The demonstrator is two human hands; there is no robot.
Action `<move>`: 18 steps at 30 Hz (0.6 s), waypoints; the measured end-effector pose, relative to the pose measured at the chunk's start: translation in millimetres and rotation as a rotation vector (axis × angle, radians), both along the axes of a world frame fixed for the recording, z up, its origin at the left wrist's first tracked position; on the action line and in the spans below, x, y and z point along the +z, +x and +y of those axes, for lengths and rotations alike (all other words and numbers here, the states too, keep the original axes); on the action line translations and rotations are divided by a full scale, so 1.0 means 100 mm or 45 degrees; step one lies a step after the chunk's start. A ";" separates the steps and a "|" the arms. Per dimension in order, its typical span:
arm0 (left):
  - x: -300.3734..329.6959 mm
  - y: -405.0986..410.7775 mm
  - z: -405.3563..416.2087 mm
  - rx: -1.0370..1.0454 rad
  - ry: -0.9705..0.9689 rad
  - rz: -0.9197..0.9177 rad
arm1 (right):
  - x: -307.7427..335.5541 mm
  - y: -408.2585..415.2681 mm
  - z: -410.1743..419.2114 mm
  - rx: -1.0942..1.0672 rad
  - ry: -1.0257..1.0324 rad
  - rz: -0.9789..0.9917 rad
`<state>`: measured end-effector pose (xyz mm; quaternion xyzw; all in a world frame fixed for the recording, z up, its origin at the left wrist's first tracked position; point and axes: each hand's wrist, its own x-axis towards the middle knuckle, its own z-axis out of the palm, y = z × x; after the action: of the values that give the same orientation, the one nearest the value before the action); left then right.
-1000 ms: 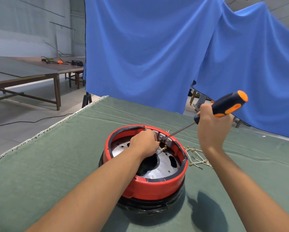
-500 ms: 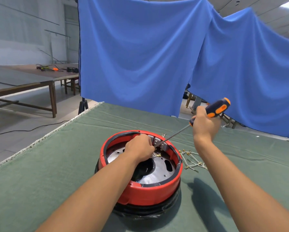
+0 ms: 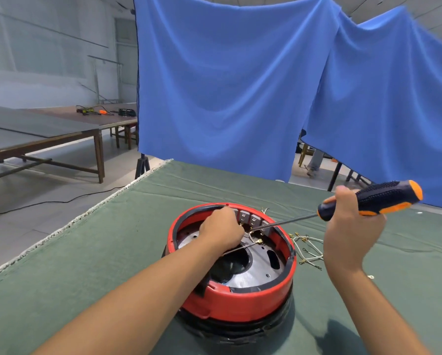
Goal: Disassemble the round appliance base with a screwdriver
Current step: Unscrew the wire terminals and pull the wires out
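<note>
Since a moment ago, right hand [image 3: 353,226] lowered the screwdriver [image 3: 368,201] it clasps; tip reaches the terminals inside the red appliance base [image 3: 240,301] mid-tabletop [image 3: 86,265]. Left hand [image 3: 222,229] curls there; its grip's contents hidden.

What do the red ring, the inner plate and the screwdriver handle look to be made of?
Red ring: likely moulded plastic, smooth with a soft sheen. Inner plate: seemingly stamped metal, dull grey with punched holes. Screwdriver handle: black and orange, ribbed texture, probably rubberised plastic; its shaft looks like dark steel.
</note>
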<state>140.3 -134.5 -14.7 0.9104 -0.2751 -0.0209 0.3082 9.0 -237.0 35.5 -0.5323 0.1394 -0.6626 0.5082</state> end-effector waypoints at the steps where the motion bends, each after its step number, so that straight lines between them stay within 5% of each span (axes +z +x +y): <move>1: 0.00 -0.02 0.03 -0.080 0.036 0.000 | -0.04 0.00 0.02 0.002 0.021 -0.019; 11: 0.05 -0.22 0.21 -0.435 0.198 -0.172 | 0.06 -0.04 -0.02 0.046 -0.051 -0.101; 15: 0.12 -0.14 0.23 -0.390 0.278 -0.408 | 0.05 -0.07 0.01 0.046 -0.070 -0.075; 18: 0.10 -0.10 0.21 -0.328 0.218 -0.357 | 0.03 -0.08 0.02 0.065 -0.064 -0.070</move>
<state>130.5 -113.7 -5.0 0.8846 -0.4267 0.0435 0.1832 1.1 -234.6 38.9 -0.5299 0.0952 -0.6671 0.5149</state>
